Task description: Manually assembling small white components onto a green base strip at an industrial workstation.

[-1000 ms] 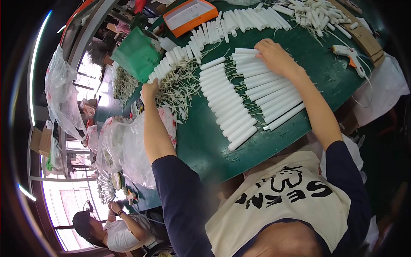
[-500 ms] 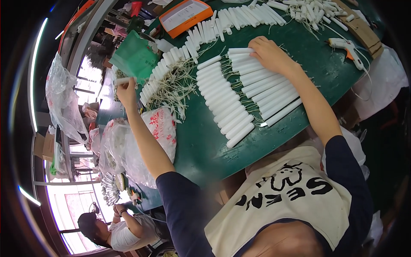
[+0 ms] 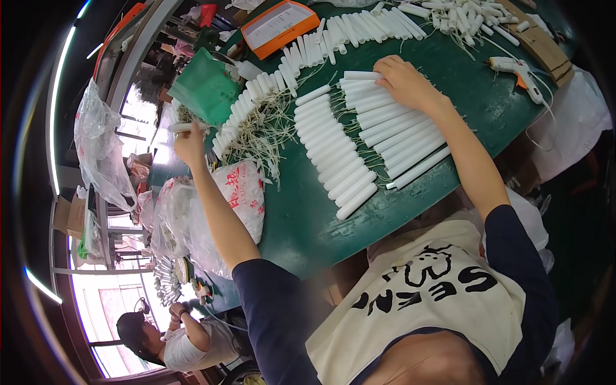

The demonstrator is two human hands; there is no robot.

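Observation:
At the far left edge of the green table, my left hand (image 3: 190, 147) is closed on a white tube (image 3: 181, 128), holding it near a bundle of pale wires. Two rows of white tubes with thin wires between them lie across the middle of the table: a left row (image 3: 330, 154) and a right row (image 3: 398, 131). Over the top of the right row, my right hand (image 3: 405, 82) has its fingers bent round the end of the uppermost white tube (image 3: 360, 75). Its fingertips are partly hidden.
A curved line of white tubes (image 3: 346, 29) with tangled wires (image 3: 260, 128) runs along the back. An orange box (image 3: 276, 29), green plastic sheet (image 3: 206, 86), loose tube pile (image 3: 465, 19) and glue gun (image 3: 516, 70) surround it. Wrapped bags (image 3: 237, 192) lie left; another person (image 3: 186, 340) sits lower left.
My left hand, with the white tube, has shifted slightly and its wrist has turned. My right hand stays at the top of the right row. The view has moved a little.

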